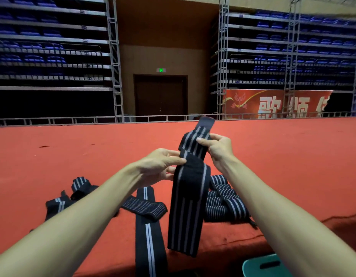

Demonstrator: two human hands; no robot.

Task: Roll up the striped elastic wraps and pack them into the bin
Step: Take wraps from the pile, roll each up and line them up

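Head cam, single view.

- Red carpet (73, 156) runs under and beyond both hands. Past its far edge, tiered seating (51, 43) and a red banner (277, 104) whose right end is cut off behind a truss. Lettering only partly readable.
- Held wrap (190, 206): dark with pale stripes, raised between the hands and clear of the carpet. Its top end sticks up past the right hand and is blurred. Its long tail hangs below both hands toward the camera.
- Flat wrap (148, 226) lies stretched out on the carpet below the left hand, its near end cut off by the frame edge. A short folded wrap (145, 207) lies across it.
- Stack of rolled wraps (223, 198) sits below the right hand, partly hidden by the held wrap and the right forearm. I cannot count them.
- Loose wraps (59, 202) lie under the left forearm, mostly covered.
- Teal plastic corner (261, 264) with a slot sits beneath the right forearm, cropped by the bottom edge. I cannot tell whether it is the bin.
- Left hand (159, 164): thumb pressed on the wrap's black patch and fingers behind, pinching the left edge.
- Right hand (217, 148): higher and farther out, thumb across the stripes and fingers curled round the back, gripping the wrap.
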